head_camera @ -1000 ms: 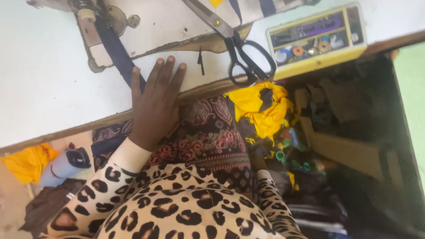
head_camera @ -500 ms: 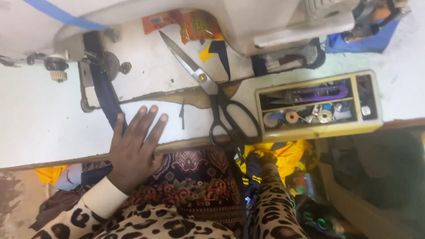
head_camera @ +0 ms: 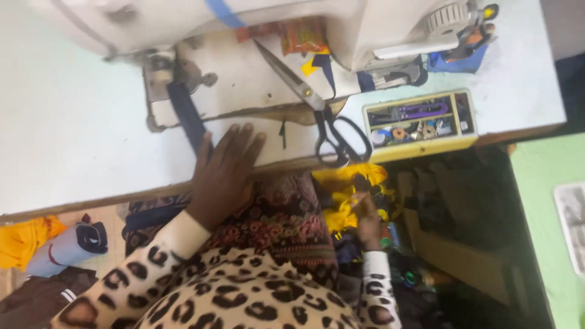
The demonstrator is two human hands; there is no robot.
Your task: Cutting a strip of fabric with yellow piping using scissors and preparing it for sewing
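The white sewing table (head_camera: 79,140) now fills more of the view than a second ago, the head having tipped up to bring in the sewing machine (head_camera: 256,30) at its far side. The left hand (head_camera: 222,173) stays flat at the table's near edge, fingers spread over the dark blue strap (head_camera: 186,119). Below that edge the right hand (head_camera: 367,222) has reached into yellow cloth (head_camera: 341,189); its fingers' grip cannot be told. Black-handled scissors (head_camera: 335,131) lie untouched on the table.

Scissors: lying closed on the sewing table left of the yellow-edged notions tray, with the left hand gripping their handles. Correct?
Not quite. In the head view the scissors lie free beside the tray; the left hand rests flat on the table edge, apart from them, by the dark blue strap.
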